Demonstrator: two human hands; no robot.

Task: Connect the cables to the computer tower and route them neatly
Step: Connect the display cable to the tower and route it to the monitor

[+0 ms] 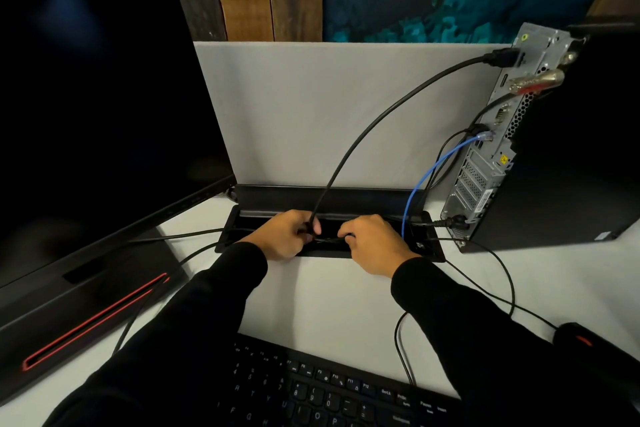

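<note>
Nearest you, at the bottom edge, a black keyboard (311, 388) lies on the white surface (329, 295), with a black mouse (585, 340) off to its right and a thin black wire (401, 347) looping between them. Your two dark sleeves reach forward over the keys. Beyond them, your left hand (280, 236) and right hand (374, 243) meet over the black cable slot (433, 246) cut into the surface. The grip of your left hand is curled around the thick black cable (363, 135) just where it drops into the slot. The fingers of your right hand are bent down onto dark wires in the slot, though whether they truly pinch them you cannot tell from here. To the left stands a dark monitor (104, 97) on a base with a red stripe. Farther back on the right, the computer tower (554, 166) stands upright, its metal rear panel facing left. The thick black cable arches up from your left hand to a plug high on that panel. A blue cable (433, 166) plugs in midway down and curves into the slot. Behind everything rises a grey divider panel (311, 97).
</note>
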